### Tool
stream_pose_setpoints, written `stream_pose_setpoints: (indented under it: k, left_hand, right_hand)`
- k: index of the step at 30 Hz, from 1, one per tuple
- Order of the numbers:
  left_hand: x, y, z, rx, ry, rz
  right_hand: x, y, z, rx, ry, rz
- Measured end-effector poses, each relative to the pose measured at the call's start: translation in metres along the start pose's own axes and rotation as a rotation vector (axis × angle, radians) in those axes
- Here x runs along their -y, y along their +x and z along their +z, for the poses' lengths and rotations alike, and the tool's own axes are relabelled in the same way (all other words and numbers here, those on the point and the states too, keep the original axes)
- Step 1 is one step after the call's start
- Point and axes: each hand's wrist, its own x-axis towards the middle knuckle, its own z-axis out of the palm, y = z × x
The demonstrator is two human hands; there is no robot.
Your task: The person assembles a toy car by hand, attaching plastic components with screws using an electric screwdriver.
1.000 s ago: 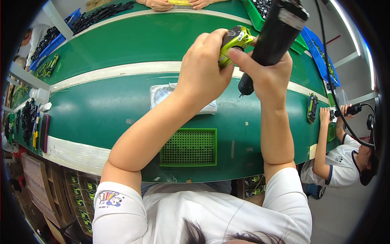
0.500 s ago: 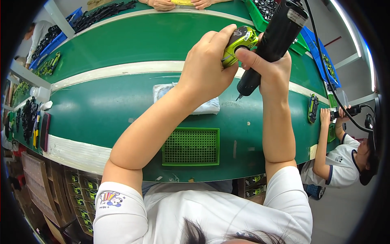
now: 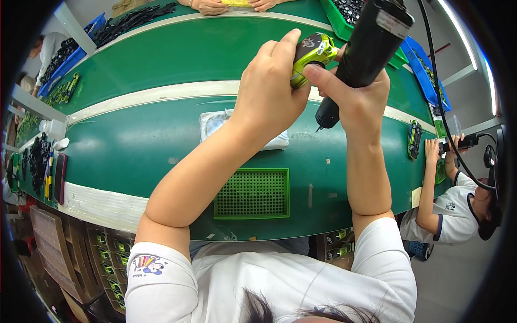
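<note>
Both my hands are raised over the green bench. My left hand (image 3: 272,89) is closed round a lime-green and black toy car (image 3: 314,48), gripping it from the left. In my right hand (image 3: 358,97) is a black electric screwdriver (image 3: 371,43), tilted so that its thin bit points down toward the bench, apart from the car. The thumb and a fingertip of that same hand also press against the car's near end. Below my hands lies a folded pale cloth pad (image 3: 277,141), partly hidden by my left forearm. Nearer me is a green perforated tray (image 3: 253,194).
Another toy car (image 3: 414,139) stands at the right, near a co-worker (image 3: 449,210) holding a black tool. Blue bins (image 3: 428,75) and a green bin (image 3: 339,19) of small parts line the far right. A phone-like slab (image 3: 61,178) and black parts (image 3: 39,156) lie left. The screwdriver's cable hangs at right.
My hands, with the car and the screwdriver, have shifted very slightly left and up. The screwdriver is a little more upright. My grip on both stays the same.
</note>
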Motion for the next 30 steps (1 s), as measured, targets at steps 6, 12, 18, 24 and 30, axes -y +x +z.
stream_pose_setpoints:
  k: [6, 12, 18, 24, 30]
  left_hand:
    - [-0.001, 0.002, 0.005, 0.008, -0.097, 0.108]
    - [0.004, 0.016, -0.016, 0.212, -0.856, -0.52]
    - [0.008, 0.021, -0.023, 0.405, -1.196, -0.636]
    - [0.013, 0.022, -0.024, 0.405, -1.269, -0.671]
    - [0.016, 0.021, -0.021, 0.437, -1.313, -0.663]
  right_hand:
    - [-0.002, 0.002, -0.004, 0.045, 0.11, 0.073]
    - [0.003, 0.009, -0.011, 0.056, 0.024, 0.115]
    - [-0.008, 0.024, -0.038, 0.342, 0.186, -0.292]
    - [-0.012, 0.014, -0.036, 0.359, 0.158, -0.187]
    - [-0.01, 0.02, -0.036, 0.374, 0.235, -0.179]
